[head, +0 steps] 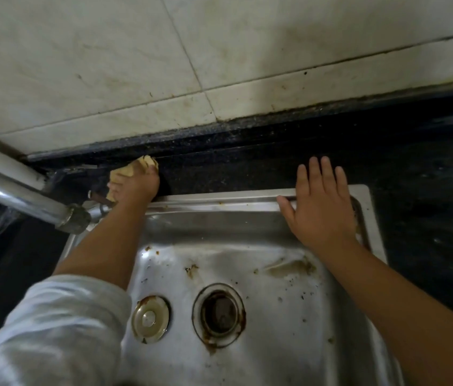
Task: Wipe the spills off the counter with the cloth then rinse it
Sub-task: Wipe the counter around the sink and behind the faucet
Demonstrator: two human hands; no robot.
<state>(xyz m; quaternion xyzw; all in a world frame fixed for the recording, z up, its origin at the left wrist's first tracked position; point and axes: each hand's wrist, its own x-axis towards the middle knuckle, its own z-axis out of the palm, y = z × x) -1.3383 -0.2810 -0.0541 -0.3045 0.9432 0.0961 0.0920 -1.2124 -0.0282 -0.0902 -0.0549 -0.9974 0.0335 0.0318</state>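
Note:
My left hand (136, 185) grips a crumpled yellow cloth (132, 168) and holds it down on the dark counter (247, 162), on the strip behind the sink near the wall. My right hand (320, 201) lies flat with its fingers straight and spread on the back right rim of the steel sink (219, 197). The counter is black and speckled, and it looks wet on the right.
A chrome tap pipe (19, 196) crosses the left side just above my left forearm. In the stained sink basin lie a round metal plug (150, 319) and an open rusty drain (219, 313). A dirty white tiled wall (164, 65) rises behind the counter.

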